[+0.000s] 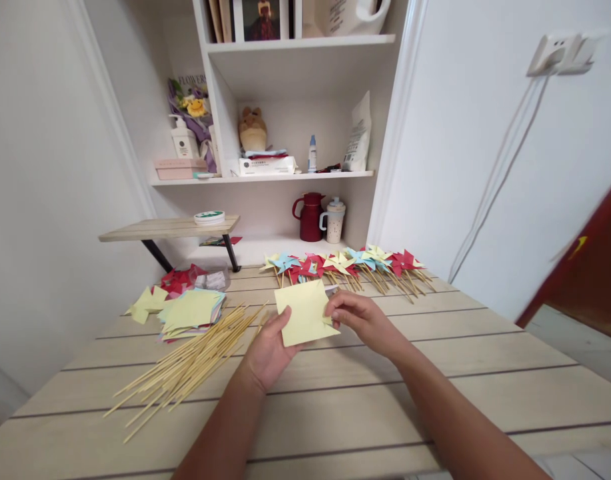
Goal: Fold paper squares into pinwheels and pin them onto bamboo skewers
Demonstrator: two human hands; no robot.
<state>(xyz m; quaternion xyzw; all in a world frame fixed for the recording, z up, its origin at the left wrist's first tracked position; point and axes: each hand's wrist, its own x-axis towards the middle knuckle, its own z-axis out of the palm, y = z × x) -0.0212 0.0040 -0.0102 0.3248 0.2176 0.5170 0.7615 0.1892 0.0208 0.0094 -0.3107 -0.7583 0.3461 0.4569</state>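
A pale yellow paper square [305, 312] with slits at its corners is held up above the table between my two hands. My left hand [271, 343] grips its left side, thumb on top and fingers underneath. At the right edge, my right hand [358, 317] pinches the paper by a corner flap, which is partly hidden by the fingers. Left of my left hand lies a loose spread of thin wooden sticks [200, 363]. Beyond the paper, finished paper pinwheels [340, 263] on sticks lie in a row, in red, yellow and light blue.
A stack of coloured paper squares [192, 312] and a folded yellow paper pinwheel [148, 303] lie at the left, near a clear container [212, 277]. A small raised stand [170, 229] is behind them. A red jug [312, 219] and a cup [335, 221] stand at the back.
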